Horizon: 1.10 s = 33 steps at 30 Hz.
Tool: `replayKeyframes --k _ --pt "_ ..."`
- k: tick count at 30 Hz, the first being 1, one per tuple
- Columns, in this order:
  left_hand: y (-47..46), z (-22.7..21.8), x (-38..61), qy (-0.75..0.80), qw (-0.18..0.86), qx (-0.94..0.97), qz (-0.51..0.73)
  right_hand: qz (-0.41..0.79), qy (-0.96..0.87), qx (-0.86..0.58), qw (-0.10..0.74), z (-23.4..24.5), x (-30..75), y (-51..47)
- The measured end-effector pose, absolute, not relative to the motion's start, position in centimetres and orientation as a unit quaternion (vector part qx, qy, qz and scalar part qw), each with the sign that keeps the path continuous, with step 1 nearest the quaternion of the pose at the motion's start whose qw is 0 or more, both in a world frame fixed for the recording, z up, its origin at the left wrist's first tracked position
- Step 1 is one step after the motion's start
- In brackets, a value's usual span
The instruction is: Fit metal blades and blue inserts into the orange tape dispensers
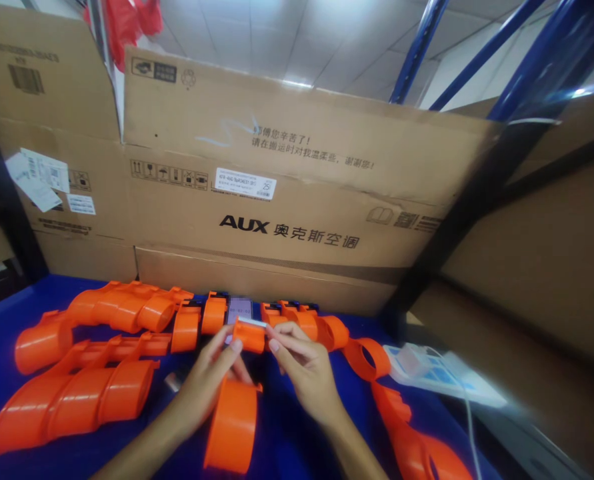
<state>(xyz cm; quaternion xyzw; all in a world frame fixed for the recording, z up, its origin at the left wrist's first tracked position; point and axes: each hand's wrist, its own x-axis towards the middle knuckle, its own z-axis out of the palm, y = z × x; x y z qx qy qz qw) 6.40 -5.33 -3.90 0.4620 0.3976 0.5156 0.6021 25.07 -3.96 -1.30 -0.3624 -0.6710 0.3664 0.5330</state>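
Observation:
My left hand (219,363) grips a small orange plastic part (249,337) of what looks like a tape dispenser, thumb in front. A pale toothed strip (251,322) runs along its top edge. The fingers of my right hand (304,367) are closed at the right end of that strip. Just below my left hand is a wide orange ring (231,427); whether it joins the held part is hidden by my fingers. Behind my hands stand orange rings with black tops (214,313), beside a pale purple label (240,308).
Nested orange rings (77,403) lie on the blue surface (177,460) at left, with more rings (371,359) curving along the right. A white-and-blue item (441,377) with a cable lies at right. Cardboard (297,200) walls the back; a dark post (441,220) slants at right.

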Motion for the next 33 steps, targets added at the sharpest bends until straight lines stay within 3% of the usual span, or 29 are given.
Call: replayKeyframes --k 6,12,16,20,23,27,33 --pt "-5.6 -3.1 6.5 0.365 0.657 0.397 0.527 0.293 -0.722 -0.397 0.484 -0.5 25.3 -4.3" --pt "-4.4 -2.9 4.8 0.384 0.691 0.357 0.497 0.150 -0.852 -0.470 0.175 0.3 26.2 -5.1" --pt "-4.0 -3.4 4.4 0.393 0.689 0.366 0.486 0.096 -0.867 -0.484 0.072 0.2 25.9 -5.6" --pt "-4.1 -3.6 4.7 0.404 0.680 0.372 0.485 0.057 -0.865 -0.499 0.020 -0.1 25.3 -5.8" --pt "-4.4 -3.2 5.1 0.424 0.656 0.372 0.502 0.045 -0.866 -0.496 0.036 0.0 25.3 -5.8" --pt "-5.0 -2.5 5.7 0.434 0.636 0.367 0.521 0.060 -0.859 -0.493 0.125 0.4 26.1 -5.5" --pt "-5.7 -3.2 6.6 0.384 0.619 0.408 0.551 0.060 -0.788 -0.473 0.389 0.4 26.5 -5.2"
